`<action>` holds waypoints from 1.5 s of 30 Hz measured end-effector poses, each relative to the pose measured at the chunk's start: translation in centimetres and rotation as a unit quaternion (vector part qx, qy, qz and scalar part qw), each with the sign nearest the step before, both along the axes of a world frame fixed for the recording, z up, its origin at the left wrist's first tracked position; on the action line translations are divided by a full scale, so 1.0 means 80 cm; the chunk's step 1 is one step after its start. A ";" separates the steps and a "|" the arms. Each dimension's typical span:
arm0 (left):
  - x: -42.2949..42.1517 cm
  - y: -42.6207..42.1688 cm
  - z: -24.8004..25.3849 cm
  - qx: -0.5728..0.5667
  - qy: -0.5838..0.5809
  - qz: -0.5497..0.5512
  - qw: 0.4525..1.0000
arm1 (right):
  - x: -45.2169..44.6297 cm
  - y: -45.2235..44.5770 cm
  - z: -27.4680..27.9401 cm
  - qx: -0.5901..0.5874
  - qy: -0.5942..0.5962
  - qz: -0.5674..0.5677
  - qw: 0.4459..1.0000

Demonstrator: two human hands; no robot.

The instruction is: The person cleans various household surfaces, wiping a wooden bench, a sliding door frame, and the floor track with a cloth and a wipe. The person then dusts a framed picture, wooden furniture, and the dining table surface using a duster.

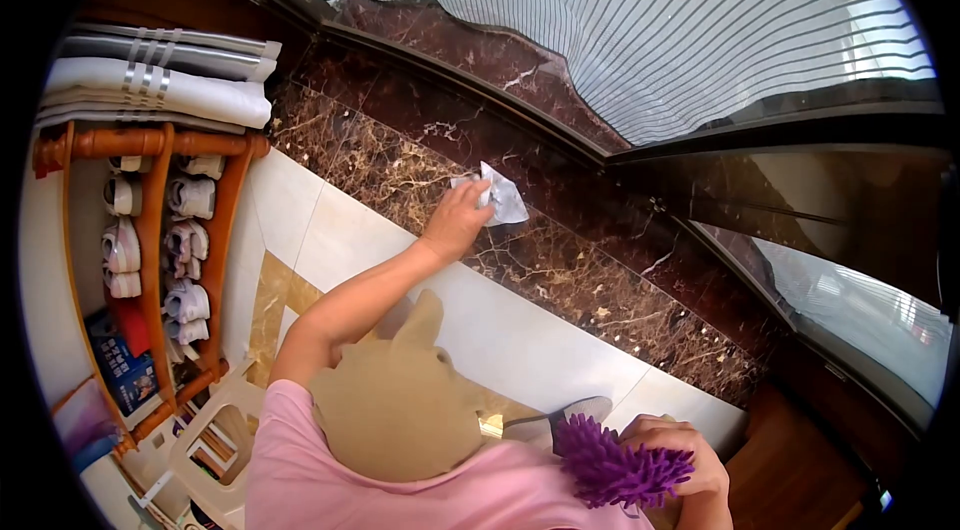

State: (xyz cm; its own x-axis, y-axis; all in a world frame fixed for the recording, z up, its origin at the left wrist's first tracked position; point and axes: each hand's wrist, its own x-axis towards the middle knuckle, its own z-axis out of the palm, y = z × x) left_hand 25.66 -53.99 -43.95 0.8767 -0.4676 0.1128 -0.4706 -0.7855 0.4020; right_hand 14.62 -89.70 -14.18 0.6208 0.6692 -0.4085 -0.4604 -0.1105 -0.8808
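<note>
My left hand (458, 221) is closed on a crumpled white cloth (508, 202) that lies against the brown marble strip (375, 162) of the floor. Part of the cloth is hidden under the fingers. At the lower right, my right hand (690, 450) wraps round a purple duster (622, 465) with thick, soft-looking strands, held close to the pink shirt.
A wooden shoe rack (150, 260) with several shoes stands at left, folded towels or cloths (150, 80) on top. Below it is a beige plastic stool (215, 440). A dark-framed door (820, 220) with a striped curtain (700, 20) crosses the upper right.
</note>
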 end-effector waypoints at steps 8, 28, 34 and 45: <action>0.052 -0.042 -0.003 -0.078 -0.071 -0.159 0.982 | 0.013 0.016 -0.004 -0.134 0.026 -0.004 0.991; 0.173 0.291 -0.027 0.004 -0.092 0.377 0.921 | 0.008 0.024 -0.039 -0.192 0.164 -0.068 0.965; 0.191 0.351 -0.039 -0.034 -0.020 0.540 0.841 | 0.003 0.023 -0.067 -0.248 0.114 -0.084 0.958; 0.299 0.364 -0.052 0.041 0.092 0.408 0.908 | -0.049 -0.026 -0.120 -0.234 0.079 -0.152 0.957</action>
